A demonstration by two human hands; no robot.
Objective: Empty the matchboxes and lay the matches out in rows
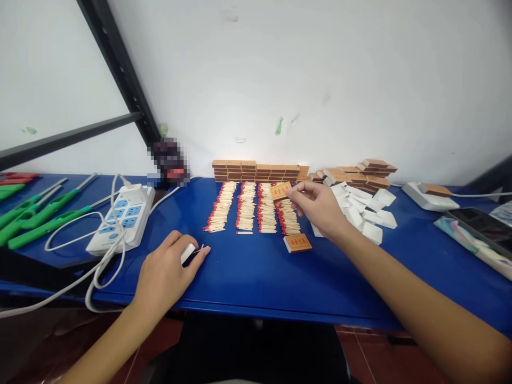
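Observation:
My right hand [318, 208] reaches over the blue table [248, 277] and pinches an orange matchbox sleeve [281, 190] above several rows of red-tipped matches [252, 208]. My left hand [168, 272] rests near the front edge, fingers curled round a small white inner tray [188, 253]. Another orange matchbox [298, 242] lies flat just in front of the match rows.
Stacked matchboxes [256, 172] line the wall, with more [360, 173] to the right beside a pile of white trays [364, 208]. A white power strip [122, 216] with cables and green long lighters [40, 213] lie left. A phone [480, 226] lies right.

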